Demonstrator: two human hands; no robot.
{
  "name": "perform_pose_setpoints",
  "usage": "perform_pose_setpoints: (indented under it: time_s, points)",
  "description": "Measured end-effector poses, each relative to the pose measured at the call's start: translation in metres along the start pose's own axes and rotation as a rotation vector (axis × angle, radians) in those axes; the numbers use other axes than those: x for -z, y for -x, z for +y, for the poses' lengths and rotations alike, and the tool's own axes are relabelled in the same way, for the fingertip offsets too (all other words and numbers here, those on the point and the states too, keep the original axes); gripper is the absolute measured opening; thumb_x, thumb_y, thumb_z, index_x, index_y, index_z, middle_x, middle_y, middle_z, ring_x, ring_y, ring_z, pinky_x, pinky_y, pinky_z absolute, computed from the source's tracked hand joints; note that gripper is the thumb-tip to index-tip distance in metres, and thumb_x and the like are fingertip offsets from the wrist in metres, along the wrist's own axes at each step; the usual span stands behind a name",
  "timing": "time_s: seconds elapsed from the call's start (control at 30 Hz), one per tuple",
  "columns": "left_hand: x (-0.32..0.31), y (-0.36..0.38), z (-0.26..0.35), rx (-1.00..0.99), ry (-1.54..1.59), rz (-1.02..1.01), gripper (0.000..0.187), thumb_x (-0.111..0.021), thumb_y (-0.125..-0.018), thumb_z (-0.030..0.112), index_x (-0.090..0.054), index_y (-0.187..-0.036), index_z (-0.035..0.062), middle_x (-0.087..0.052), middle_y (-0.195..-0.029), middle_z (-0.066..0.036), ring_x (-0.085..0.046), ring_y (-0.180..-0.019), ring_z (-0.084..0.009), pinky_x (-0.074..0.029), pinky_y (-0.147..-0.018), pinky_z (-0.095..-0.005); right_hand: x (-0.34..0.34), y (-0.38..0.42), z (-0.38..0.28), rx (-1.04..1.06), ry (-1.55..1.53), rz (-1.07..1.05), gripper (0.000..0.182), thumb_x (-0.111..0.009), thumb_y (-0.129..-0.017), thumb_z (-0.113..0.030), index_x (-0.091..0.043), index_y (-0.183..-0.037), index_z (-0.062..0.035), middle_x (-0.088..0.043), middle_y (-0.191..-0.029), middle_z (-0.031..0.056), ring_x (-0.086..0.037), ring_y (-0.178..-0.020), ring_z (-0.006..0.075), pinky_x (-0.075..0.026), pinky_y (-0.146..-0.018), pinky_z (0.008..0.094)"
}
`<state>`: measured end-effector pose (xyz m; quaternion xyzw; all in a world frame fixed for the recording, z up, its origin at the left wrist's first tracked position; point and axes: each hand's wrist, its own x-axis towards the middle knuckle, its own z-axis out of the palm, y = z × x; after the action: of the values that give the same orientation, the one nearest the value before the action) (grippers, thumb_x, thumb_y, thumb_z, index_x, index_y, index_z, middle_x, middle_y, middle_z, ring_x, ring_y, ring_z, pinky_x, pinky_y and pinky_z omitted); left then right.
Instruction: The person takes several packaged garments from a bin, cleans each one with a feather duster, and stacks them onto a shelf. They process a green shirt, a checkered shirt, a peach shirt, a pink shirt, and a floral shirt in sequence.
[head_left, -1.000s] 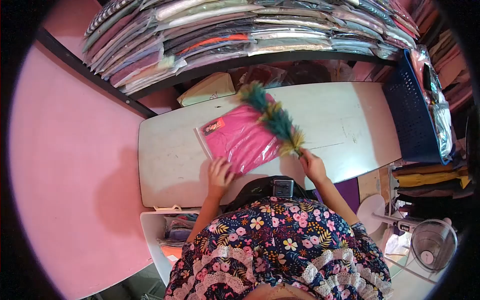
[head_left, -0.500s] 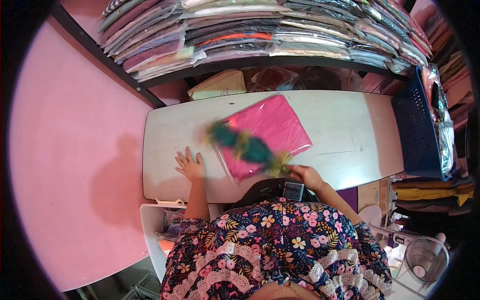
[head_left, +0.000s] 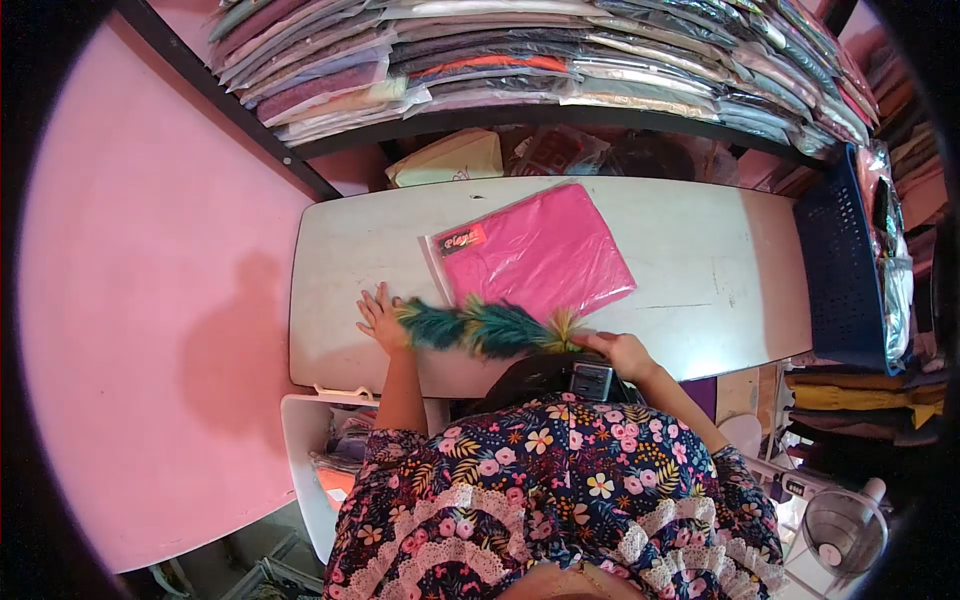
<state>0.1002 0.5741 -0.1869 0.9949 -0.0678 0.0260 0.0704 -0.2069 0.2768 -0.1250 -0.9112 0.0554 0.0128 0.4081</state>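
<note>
A pink folded garment in a clear plastic bag (head_left: 545, 245) lies slanted on the white table (head_left: 700, 260), a small printed label at its upper left corner. My right hand (head_left: 622, 355) is closed round the handle end of a green and yellow feather duster (head_left: 490, 328). The duster stretches leftward across the bag's near edge, and its tip reaches my left hand (head_left: 380, 318). That left hand rests on the table with its fingers spread, left of the bag. The duster's handle is mostly hidden in my right hand.
Bagged folded garments (head_left: 480, 70) fill the shelf (head_left: 450, 125) above the table's far edge. A blue basket (head_left: 850, 260) with bagged items stands at the right end. At the lower left is a white bin (head_left: 305, 440); a pink wall (head_left: 150, 300) borders the left side.
The feather duster has swept from across the middle of the pink bag toward me, down to its near edge. My left hand stays on the table. The view has shifted slightly.
</note>
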Motion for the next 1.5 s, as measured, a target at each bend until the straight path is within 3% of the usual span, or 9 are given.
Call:
perform_pose_setpoints:
  time_s: [0.23, 0.43, 0.53, 0.8, 0.87, 1.03, 1.17, 1.37, 1.5]
  points:
    - [-0.004, -0.003, 0.001, 0.014, 0.029, 0.021, 0.045, -0.044, -0.091, 0.028, -0.039, -0.136, 0.0266, -0.024, -0.148, -0.011, -0.016, -0.138, -0.0310, -0.010, -0.105, -0.0615, -0.007, -0.022, 0.004, -0.407, -0.074, 0.249, 0.034, -0.058, -0.084, -0.017, -0.054, -0.118, -0.0144, -0.063, -0.091, 0.0189, -0.061, -0.079, 0.0374, -0.050, -0.067, 0.0435]
    - [-0.011, -0.007, -0.003, 0.004, 0.038, 0.031, 0.044, -0.043, -0.091, 0.028, -0.040, -0.135, 0.0257, -0.025, -0.148, -0.011, -0.017, -0.138, -0.0313, -0.010, -0.105, -0.0617, -0.006, -0.006, 0.007, -0.084, 0.147, 0.031, 0.033, -0.056, -0.086, -0.022, -0.053, -0.118, -0.0158, -0.062, -0.085, 0.0144, -0.062, -0.072, 0.0363, -0.050, -0.062, 0.0449]
    - [-0.011, -0.006, -0.003, 0.003, 0.047, 0.024, 0.044, -0.044, -0.091, 0.028, -0.040, -0.135, 0.0250, -0.025, -0.148, -0.011, -0.017, -0.138, -0.0316, -0.010, -0.105, -0.0620, -0.014, -0.008, 0.023, -0.466, 0.030, 0.514, 0.030, -0.054, -0.084, -0.019, -0.054, -0.114, -0.0146, -0.062, -0.084, 0.0163, -0.061, -0.072, 0.0377, -0.050, -0.062, 0.0462]
    - [-0.004, -0.007, -0.003, 0.013, 0.074, 0.016, 0.045, -0.046, -0.090, 0.031, -0.042, -0.134, 0.0248, -0.025, -0.148, -0.012, -0.016, -0.138, -0.0307, -0.009, -0.108, -0.0580, -0.017, 0.012, 0.017, -0.376, 0.202, 0.253, 0.031, -0.053, -0.087, -0.021, -0.051, -0.118, -0.0168, -0.062, -0.086, 0.0181, -0.060, -0.072, 0.0396, -0.049, -0.061, 0.0478]
    - [-0.006, -0.005, -0.008, -0.044, 0.148, 0.047, 0.042, -0.049, -0.089, 0.029, -0.047, -0.130, 0.0177, -0.033, -0.143, -0.014, -0.022, -0.135, -0.0322, -0.011, -0.108, -0.0561, -0.016, 0.016, 0.044, -0.504, 0.160, 0.575, 0.031, -0.053, -0.087, -0.022, -0.050, -0.117, -0.0159, -0.062, -0.088, 0.0203, -0.060, -0.072, 0.0413, -0.048, -0.062, 0.0498]
    - [0.022, 0.051, 0.019, -0.656, 0.489, 0.165, 0.041, -0.068, -0.073, 0.021, -0.057, -0.110, 0.0078, -0.054, -0.111, -0.014, -0.049, -0.109, -0.0331, -0.038, -0.093, -0.0447, 0.021, 0.048, 0.078, -0.958, 0.211, 0.600, 0.038, -0.057, -0.084, -0.020, -0.048, -0.119, -0.0132, -0.063, -0.092, 0.0216, -0.060, -0.081, 0.0411, -0.047, -0.068, 0.0483]
    - [0.062, 0.106, 0.065, -0.942, 0.516, -0.135, 0.038, -0.072, -0.065, 0.019, -0.061, -0.101, 0.0132, -0.057, -0.098, -0.008, -0.053, -0.099, -0.0262, -0.040, -0.089, -0.0421, 0.037, 0.032, 0.076, -0.637, 0.834, 0.879, 0.038, -0.058, -0.082, -0.020, -0.051, -0.118, -0.0124, -0.059, -0.104, 0.0201, -0.056, -0.094, 0.0387, -0.045, -0.077, 0.0471]
    - [0.004, 0.065, 0.038, -1.047, 0.119, 0.036, 0.022, -0.063, -0.070, 0.014, -0.063, -0.092, 0.0135, -0.060, -0.089, -0.007, -0.053, -0.097, -0.0260, -0.039, -0.088, -0.0420, 0.016, -0.048, 0.051, -0.363, 0.240, 0.178, 0.038, -0.064, -0.077, -0.032, -0.060, -0.107, -0.0100, -0.062, -0.094, 0.0143, -0.059, -0.084, 0.0344, -0.048, -0.074, 0.0427]
    - [0.032, -0.015, 0.018, -0.461, 0.050, 0.421, 0.016, -0.060, -0.073, 0.015, -0.066, -0.088, 0.0135, -0.062, -0.095, -0.009, -0.054, -0.099, -0.0280, -0.041, -0.086, -0.0407, 0.007, -0.095, 0.007, -0.360, -0.461, -0.573, 0.035, -0.060, -0.081, -0.029, -0.060, -0.110, -0.0098, -0.063, -0.101, 0.0148, -0.059, -0.091, 0.0364, -0.049, -0.080, 0.0410]
